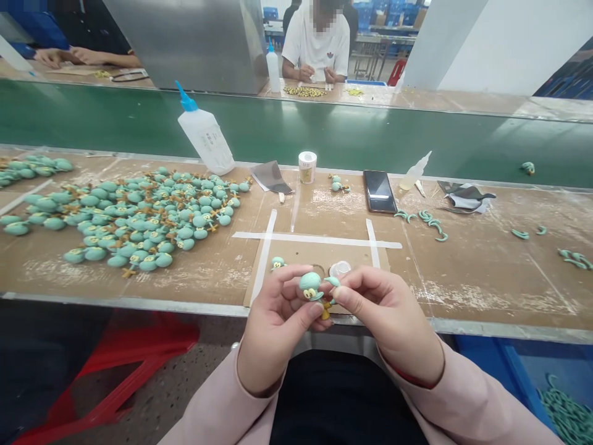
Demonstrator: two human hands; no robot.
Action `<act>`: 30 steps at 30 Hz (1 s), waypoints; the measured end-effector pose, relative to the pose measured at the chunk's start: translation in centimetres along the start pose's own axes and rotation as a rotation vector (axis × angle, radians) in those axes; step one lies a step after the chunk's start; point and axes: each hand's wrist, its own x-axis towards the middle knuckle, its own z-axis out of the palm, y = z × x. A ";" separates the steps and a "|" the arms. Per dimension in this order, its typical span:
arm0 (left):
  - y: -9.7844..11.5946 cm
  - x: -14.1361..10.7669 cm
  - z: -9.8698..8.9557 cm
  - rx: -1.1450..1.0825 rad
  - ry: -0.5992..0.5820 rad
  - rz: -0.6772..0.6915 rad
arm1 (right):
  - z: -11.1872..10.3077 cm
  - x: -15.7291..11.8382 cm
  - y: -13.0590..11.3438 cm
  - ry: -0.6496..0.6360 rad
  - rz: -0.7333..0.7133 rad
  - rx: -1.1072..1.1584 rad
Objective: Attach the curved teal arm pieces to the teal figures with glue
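Observation:
Held up above the table's front edge is a teal clay cartoon figurine (311, 287) with a large head and a tan lower body. My left hand (275, 327) grips it from the left. My right hand (389, 315) pinches it from the right, its fingertips at a thin teal arm piece (332, 282). Just beyond my hands, a clear round lid (340, 269) and a smaller teal figure (278, 263) rest on a cardboard sheet (319, 259). My fingers hide part of the figurine's body.
A large heap of teal figures (139, 216) covers the table's left side. Behind it stand a glue bottle (205, 133), a white cup (307, 167) and a phone (380, 191). Curved teal pieces (428, 222) lie to the right. A co-worker (315, 43) sits across the green belt (296, 133).

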 end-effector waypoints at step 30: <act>0.8 -0.3 0.3 -0.044 -0.109 0.007 | 1.0 -1.1 -0.2 0.130 -0.832 -0.917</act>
